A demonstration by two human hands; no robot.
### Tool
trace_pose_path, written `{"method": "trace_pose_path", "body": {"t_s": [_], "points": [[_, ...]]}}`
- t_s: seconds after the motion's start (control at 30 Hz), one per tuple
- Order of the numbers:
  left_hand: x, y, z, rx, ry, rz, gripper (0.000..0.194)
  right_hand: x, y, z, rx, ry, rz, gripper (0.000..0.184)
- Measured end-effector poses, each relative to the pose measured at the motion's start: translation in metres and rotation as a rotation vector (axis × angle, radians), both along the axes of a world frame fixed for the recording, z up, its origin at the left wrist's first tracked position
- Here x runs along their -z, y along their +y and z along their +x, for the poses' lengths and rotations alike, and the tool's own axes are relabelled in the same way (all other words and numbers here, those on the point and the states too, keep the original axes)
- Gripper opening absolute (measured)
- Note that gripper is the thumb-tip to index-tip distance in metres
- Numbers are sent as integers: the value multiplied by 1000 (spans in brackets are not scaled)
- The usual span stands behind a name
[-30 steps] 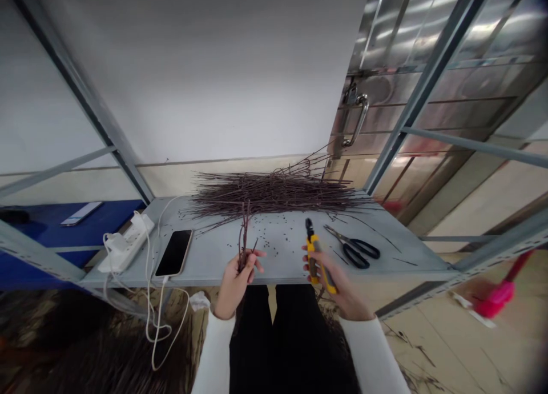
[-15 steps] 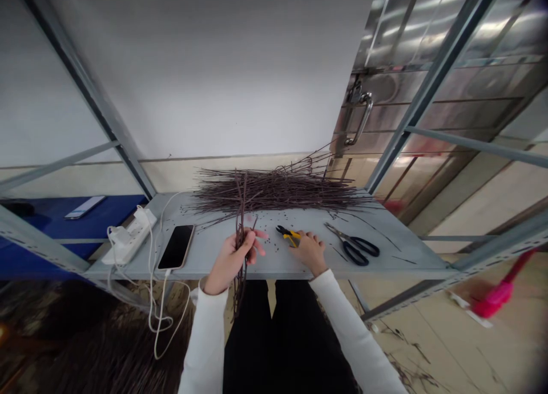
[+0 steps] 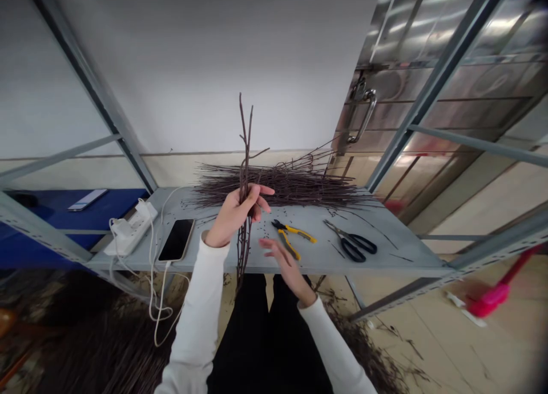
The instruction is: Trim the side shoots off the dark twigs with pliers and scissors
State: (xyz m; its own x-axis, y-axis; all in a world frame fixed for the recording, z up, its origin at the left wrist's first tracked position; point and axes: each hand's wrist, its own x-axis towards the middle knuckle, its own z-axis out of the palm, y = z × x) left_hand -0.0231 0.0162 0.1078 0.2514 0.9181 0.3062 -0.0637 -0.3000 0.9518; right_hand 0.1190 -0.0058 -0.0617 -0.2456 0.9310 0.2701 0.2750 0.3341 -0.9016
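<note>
My left hand [image 3: 240,208] is closed round a small bundle of dark brown twigs [image 3: 244,240], held upright above the shelf's front. The twigs reach up past the pile behind and hang below the shelf edge. My right hand [image 3: 287,265] is empty, its fingers stretched out and apart, just in front of the yellow-handled cutting pliers [image 3: 295,232]. Those pliers lie on the grey shelf [image 3: 312,261] with their handles spread. Farther right lie scissors [image 3: 353,242] with black handles. A large pile of twigs [image 3: 282,185] stretches along the back.
A phone [image 3: 177,240] with a white cable lies at the left, beside a white power strip [image 3: 132,228]. Metal uprights [image 3: 432,91] frame the shelf. Small twig bits are scattered on it. More twigs [image 3: 111,348] cover the floor at lower left.
My left hand has lifted the twig bundle higher and farther forward. My right hand has let go of the pliers and moved left and toward me, its fingers opening.
</note>
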Motion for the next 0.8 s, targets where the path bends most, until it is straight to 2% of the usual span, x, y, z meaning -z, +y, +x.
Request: {"method": "trace_pose_path", "body": {"t_s": [0.07, 0.13, 0.27, 0.4, 0.47, 0.57, 0.63, 0.7, 0.8], "points": [[-4, 4, 4, 11, 0, 10, 33, -5, -14, -16, -200, 215, -75, 36], [-7, 8, 8, 15, 8, 14, 34, -8, -19, -31, -275, 305, -109, 35], [-7, 14, 11, -19, 80, 52, 37, -11, -11, -47, -183, 359, -114, 24], [2, 9, -2, -184, 112, 141, 52, -20, -2, -44, -164, 440, -147, 24], [16, 1, -14, -309, 95, 173, 55, -29, 0, -38, -155, 485, -159, 25], [50, -17, -31, -426, 68, 117, 47, -50, 6, -27, -156, 542, -160, 24], [79, -32, -40, -397, 103, -13, 42, -67, 13, -18, -158, 552, -132, 24], [106, -46, -45, -308, 144, -175, 41, -83, 20, -10, -155, 559, -90, 23], [133, -63, -45, -238, 126, -337, 42, -104, 30, -2, -160, 591, -60, 23]]}}
